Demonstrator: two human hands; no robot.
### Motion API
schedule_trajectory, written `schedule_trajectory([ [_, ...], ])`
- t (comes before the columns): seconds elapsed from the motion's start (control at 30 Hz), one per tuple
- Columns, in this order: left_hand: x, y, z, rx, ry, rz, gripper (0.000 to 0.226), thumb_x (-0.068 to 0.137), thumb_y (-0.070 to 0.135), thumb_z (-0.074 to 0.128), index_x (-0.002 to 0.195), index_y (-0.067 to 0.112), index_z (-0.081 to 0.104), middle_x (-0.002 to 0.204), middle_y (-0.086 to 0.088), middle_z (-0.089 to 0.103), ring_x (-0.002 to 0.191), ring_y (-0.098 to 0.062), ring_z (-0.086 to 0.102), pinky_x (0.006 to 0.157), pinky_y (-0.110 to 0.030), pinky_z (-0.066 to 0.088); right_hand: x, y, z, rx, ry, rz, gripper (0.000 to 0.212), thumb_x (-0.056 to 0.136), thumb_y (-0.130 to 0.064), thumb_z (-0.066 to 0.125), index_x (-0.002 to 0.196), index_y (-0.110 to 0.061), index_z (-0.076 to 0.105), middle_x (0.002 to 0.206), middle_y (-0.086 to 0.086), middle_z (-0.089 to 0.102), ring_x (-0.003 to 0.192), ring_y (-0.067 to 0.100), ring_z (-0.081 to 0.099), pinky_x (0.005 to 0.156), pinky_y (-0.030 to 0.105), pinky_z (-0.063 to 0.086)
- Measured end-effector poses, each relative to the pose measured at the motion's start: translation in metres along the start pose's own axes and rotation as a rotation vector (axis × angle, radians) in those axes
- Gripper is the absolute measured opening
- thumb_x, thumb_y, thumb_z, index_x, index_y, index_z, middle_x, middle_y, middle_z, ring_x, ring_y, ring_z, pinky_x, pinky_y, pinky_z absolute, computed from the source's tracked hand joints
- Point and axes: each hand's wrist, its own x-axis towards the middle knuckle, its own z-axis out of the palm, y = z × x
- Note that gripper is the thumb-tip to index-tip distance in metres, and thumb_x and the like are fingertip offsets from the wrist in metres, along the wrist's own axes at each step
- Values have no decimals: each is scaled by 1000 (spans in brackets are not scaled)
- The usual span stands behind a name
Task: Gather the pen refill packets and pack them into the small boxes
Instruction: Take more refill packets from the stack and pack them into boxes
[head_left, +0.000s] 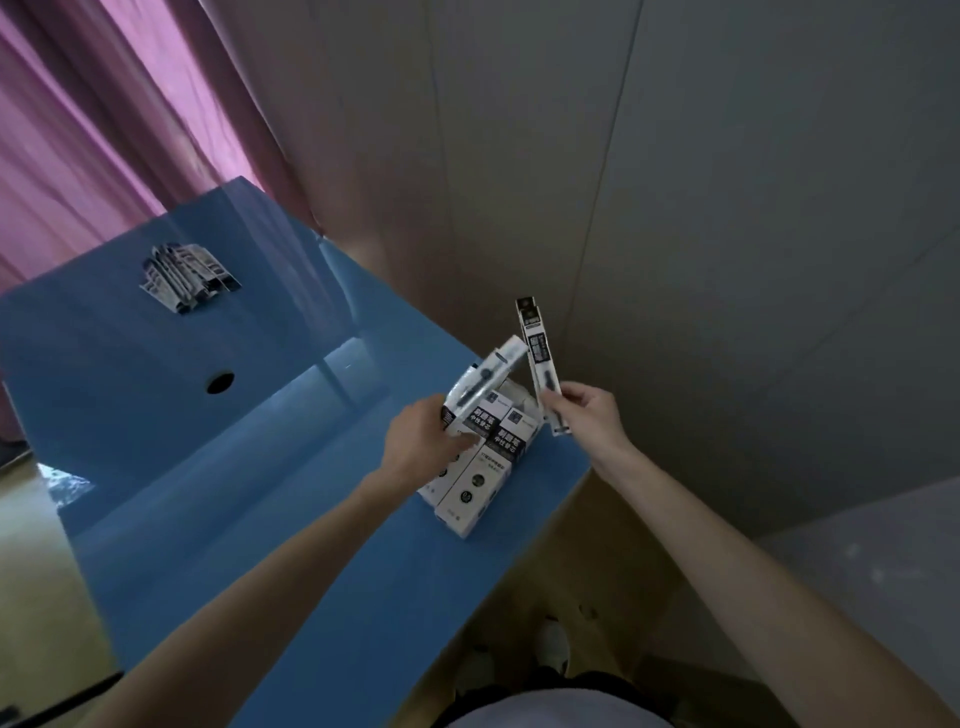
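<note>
Left hand (423, 441) grips a refill packet (480, 387) over two small boxes (480, 467) lying side by side near the blue worktop's (208, 493) right edge. Right hand (584, 410) pinches upright packets (540, 358). Spare packets (187, 278) lie far left.

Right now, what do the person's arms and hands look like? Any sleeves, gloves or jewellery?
Both forearms are bare as far as the picture shows, with no sleeve in view. The left hand and right hand wear no gloves, and I see no watch, ring or bracelet. At the bottom edge there is a white top on the person's body.
</note>
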Motion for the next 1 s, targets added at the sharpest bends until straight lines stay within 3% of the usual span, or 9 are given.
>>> schedule_trajectory([
  [0.1, 1, -6, 12, 143, 12, 61, 33, 80, 42, 82, 98, 25, 60, 92, 9, 68, 80, -16, 65, 67, -34, 54, 8, -6, 3, 66, 56, 31, 9, 96, -17, 72, 102, -13, 78, 89, 1, 78, 74, 9, 72, 65, 19, 54],
  [0.27, 1, -17, 17, 143, -23, 20, 40, 77, 52, 81, 97, 26, 57, 94, 10, 68, 85, -16, 66, 73, -40, 58, 10, -8, 11, 94, 103, 80, 12, 92, -12, 76, 103, -10, 72, 86, 2, 77, 56, 4, 66, 52, 18, 53],
  [0.5, 3, -24, 16, 0, -66, -82, 39, 77, 50, 79, 98, 25, 58, 97, 10, 70, 92, -16, 67, 75, -37, 56, 7, 1, 19, 152, 164, 86, 11, 88, -13, 81, 94, -9, 72, 81, -1, 74, 64, 4, 71, 67, 28, 63],
  [0.63, -1, -24, 17, 3, -42, -78, 38, 77, 43, 78, 95, 17, 57, 91, 3, 69, 86, -19, 65, 75, -44, 57, 4, 1, 19, 187, 207, 74, 16, 88, -12, 81, 101, -7, 74, 94, 7, 77, 73, 9, 74, 68, 27, 63],
  [0.83, -6, -14, 16, 151, -42, 40, 36, 78, 39, 76, 88, 18, 49, 81, 1, 63, 76, -20, 61, 64, -40, 52, 4, 0, 19, 209, 274, 38, 26, 88, -9, 79, 112, -14, 68, 99, 6, 77, 85, 20, 77, 74, 36, 65],
  [1.0, -9, -3, 19, 200, -57, 80, 34, 78, 33, 75, 91, 15, 49, 77, 0, 60, 70, -20, 58, 55, -34, 43, 1, 7, 18, 175, 328, 44, 19, 89, -15, 80, 104, -15, 70, 98, 7, 78, 77, 16, 70, 67, 25, 59],
])
